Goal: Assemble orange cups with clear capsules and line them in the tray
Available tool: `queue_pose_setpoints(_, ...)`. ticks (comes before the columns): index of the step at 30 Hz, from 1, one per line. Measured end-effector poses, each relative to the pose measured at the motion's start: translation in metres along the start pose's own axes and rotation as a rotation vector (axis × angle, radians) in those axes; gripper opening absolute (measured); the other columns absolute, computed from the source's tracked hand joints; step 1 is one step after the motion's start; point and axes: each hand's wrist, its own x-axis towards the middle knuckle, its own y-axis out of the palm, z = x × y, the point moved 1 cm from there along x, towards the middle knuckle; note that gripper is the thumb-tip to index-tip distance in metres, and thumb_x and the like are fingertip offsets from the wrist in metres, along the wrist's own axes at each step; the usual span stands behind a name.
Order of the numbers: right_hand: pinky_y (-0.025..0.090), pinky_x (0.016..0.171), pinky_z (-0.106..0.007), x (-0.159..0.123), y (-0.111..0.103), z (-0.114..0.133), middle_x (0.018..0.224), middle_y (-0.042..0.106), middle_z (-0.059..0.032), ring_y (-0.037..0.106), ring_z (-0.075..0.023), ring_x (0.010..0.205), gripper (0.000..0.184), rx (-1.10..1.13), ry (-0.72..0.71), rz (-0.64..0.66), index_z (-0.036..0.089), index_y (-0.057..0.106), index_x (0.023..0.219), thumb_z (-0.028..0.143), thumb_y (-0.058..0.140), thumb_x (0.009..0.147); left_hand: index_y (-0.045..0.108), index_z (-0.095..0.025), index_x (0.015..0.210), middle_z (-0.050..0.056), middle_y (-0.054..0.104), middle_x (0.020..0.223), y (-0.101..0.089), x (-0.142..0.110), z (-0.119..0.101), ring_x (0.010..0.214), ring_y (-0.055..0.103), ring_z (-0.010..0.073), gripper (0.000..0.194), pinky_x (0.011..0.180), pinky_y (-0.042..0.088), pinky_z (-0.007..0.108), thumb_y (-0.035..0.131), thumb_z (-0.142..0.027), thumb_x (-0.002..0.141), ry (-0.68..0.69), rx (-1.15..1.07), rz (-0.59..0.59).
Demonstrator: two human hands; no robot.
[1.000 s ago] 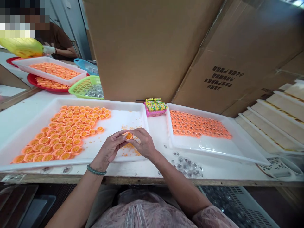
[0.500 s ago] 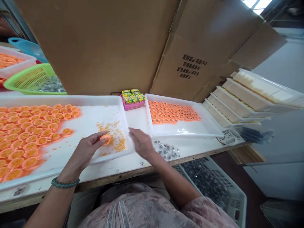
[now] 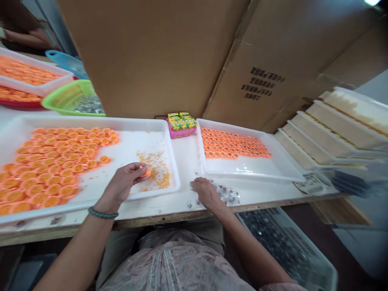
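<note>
My left hand (image 3: 123, 186) is over the left white tray (image 3: 136, 141), pinching a small orange plastic cup (image 3: 147, 173) between its fingertips. Loose orange granules (image 3: 155, 173) lie just beyond that hand on the tray floor. Rows of similar cups (image 3: 54, 167) fill the tray's left half. My right hand (image 3: 206, 192) rests on the white table, holding nothing visible, beside a scatter of clear plastic pieces (image 3: 226, 194). A second white tray (image 3: 245, 165) holds neat rows of orange cups (image 3: 233, 144) beyond that hand.
A pink basket (image 3: 181, 128) of yellow-green packets stands between the trays. Further left are a green basket (image 3: 72, 95), a tray of orange cups (image 3: 27, 72) and a co-worker's arm (image 3: 27, 36). White trays (image 3: 333, 129) are stacked at right; a crate (image 3: 279, 242) sits below the table edge.
My hands have moved apart from the cup they held together. My right hand has dropped to the table beside the clear pieces, while my left keeps the cup. The view has shifted sideways.
</note>
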Motion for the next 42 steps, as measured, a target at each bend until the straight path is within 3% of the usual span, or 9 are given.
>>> queue_pose_setpoints(7,0.048,0.077,-0.032,0.002,0.008,0.001,0.099,0.062,-0.0111,0.059,-0.0220,0.090,0.024,0.042,0.025,-0.123,0.018,0.067,0.089,0.013,0.045,0.085,0.070,-0.010,0.078,0.010,0.069,0.077,-0.002,0.001,-0.005,0.070,0.064,0.0171,0.030,0.067,0.056,0.029,0.073,-0.037,0.067,-0.066,-0.114,-0.041)
queue_pose_setpoints(13,0.049,0.073,-0.029,0.019,-0.031,0.033,0.080,0.066,-0.0046,0.061,-0.0167,0.073,0.025,0.537,0.218,-0.438,0.018,0.063,0.103,0.030,0.051,0.085,0.069,-0.011,0.080,0.009,0.069,0.087,-0.004,0.000,-0.005,0.077,0.065,0.0164,0.020,0.074,0.056,0.030,0.075,-0.024,0.067,-0.049,-0.192,0.023)
queue_pose_setpoints(19,0.047,0.070,-0.026,0.066,-0.037,0.085,0.073,0.061,-0.0004,0.057,-0.0134,0.070,0.026,0.897,0.092,-0.303,0.018,0.063,0.105,0.029,0.054,0.082,0.067,-0.012,0.088,0.007,0.070,0.081,-0.003,0.000,-0.003,0.077,0.066,0.0177,0.033,0.075,0.055,0.027,0.080,-0.021,0.059,-0.066,-0.166,0.053)
queue_pose_setpoints(22,0.046,0.070,-0.026,0.080,-0.032,0.104,0.081,0.060,-0.0034,0.055,-0.0140,0.072,0.031,0.733,-0.098,-0.249,0.019,0.060,0.114,0.020,0.046,0.086,0.068,-0.012,0.079,0.004,0.067,0.075,-0.001,-0.001,-0.005,0.072,0.064,0.0150,0.028,0.072,0.055,0.028,0.079,-0.028,0.060,-0.038,-0.170,0.019)
queue_pose_setpoints(27,0.044,0.073,-0.032,0.086,-0.029,0.124,0.090,0.057,-0.0092,0.050,-0.0203,0.083,0.055,0.096,-0.410,-0.125,0.018,0.046,0.131,0.001,0.039,0.079,0.068,-0.011,0.074,0.003,0.064,0.072,-0.001,-0.001,-0.005,0.069,0.059,0.0122,0.031,0.070,0.054,0.027,0.078,-0.035,0.058,-0.006,-0.151,-0.028)
queue_pose_setpoints(30,0.044,0.073,-0.033,0.080,-0.026,0.125,0.092,0.057,-0.0106,0.048,-0.0215,0.082,0.059,-0.065,-0.476,-0.077,0.014,0.043,0.133,-0.001,0.041,0.076,0.068,-0.011,0.074,0.003,0.063,0.070,-0.001,0.001,-0.003,0.068,0.057,0.0118,0.031,0.072,0.053,0.028,0.078,-0.035,0.058,0.014,-0.157,-0.064)
queue_pose_setpoints(33,0.044,0.073,-0.034,0.071,-0.024,0.121,0.091,0.057,-0.0102,0.047,-0.0214,0.081,0.056,-0.054,-0.478,-0.075,0.017,0.046,0.131,0.000,0.040,0.078,0.067,-0.011,0.073,0.002,0.062,0.067,-0.001,0.001,-0.002,0.065,0.056,0.0117,0.031,0.071,0.054,0.030,0.078,-0.035,0.058,0.023,-0.171,-0.102)
queue_pose_setpoints(37,0.046,0.075,-0.032,0.068,-0.021,0.112,0.092,0.059,-0.0085,0.053,-0.0190,0.085,0.042,0.325,-0.350,-0.158,0.021,0.058,0.118,0.005,0.039,0.085,0.067,-0.011,0.074,0.003,0.063,0.070,-0.002,0.001,-0.003,0.068,0.058,0.0127,0.031,0.072,0.054,0.030,0.078,-0.035,0.058,0.016,-0.193,-0.133)
queue_pose_setpoints(42,0.051,0.070,-0.031,0.087,-0.021,0.111,0.083,0.058,-0.0014,0.061,-0.0146,0.072,0.020,1.154,0.066,-0.145,0.022,0.063,0.096,0.019,0.057,0.078,0.067,-0.012,0.075,0.005,0.066,0.076,-0.003,0.001,-0.004,0.073,0.062,0.0151,0.029,0.071,0.055,0.030,0.078,-0.034,0.059,-0.004,-0.235,-0.089)
